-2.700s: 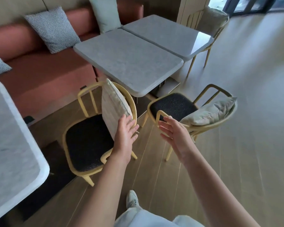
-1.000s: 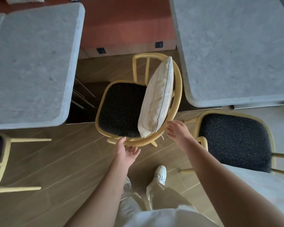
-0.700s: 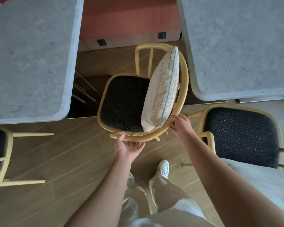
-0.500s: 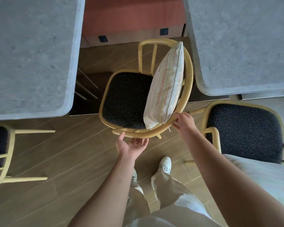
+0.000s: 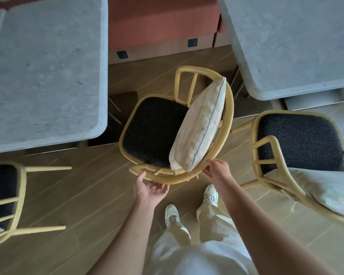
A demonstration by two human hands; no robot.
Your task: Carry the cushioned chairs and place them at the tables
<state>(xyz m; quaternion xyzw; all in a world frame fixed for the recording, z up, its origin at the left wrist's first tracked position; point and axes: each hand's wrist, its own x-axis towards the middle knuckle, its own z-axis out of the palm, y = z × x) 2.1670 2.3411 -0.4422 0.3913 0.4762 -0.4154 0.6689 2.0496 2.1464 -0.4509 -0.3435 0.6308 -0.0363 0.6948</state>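
Note:
A yellow-framed chair (image 5: 153, 132) with a black speckled seat stands between two grey tables, one on the left (image 5: 44, 66) and one on the right (image 5: 286, 40). A striped cream pillow (image 5: 199, 128) leans upright against its curved back rail. My left hand (image 5: 149, 189) is palm up under the near part of that rail, thumb against it and fingers curled beneath. My right hand (image 5: 216, 169) grips the rail a little further right, next to the pillow's lower corner.
A second cushioned chair (image 5: 300, 139) with a pale pillow (image 5: 326, 187) stands close on the right, at the right table's edge. A third chair (image 5: 2, 195) sits at the far left. A red bench (image 5: 163, 20) runs behind. My white shoes (image 5: 172, 213) are on the wooden floor.
Both hands came down from open in the air onto the chair's back rail. My right hand closed on it first, and my left moved under it. The chair has turned slightly.

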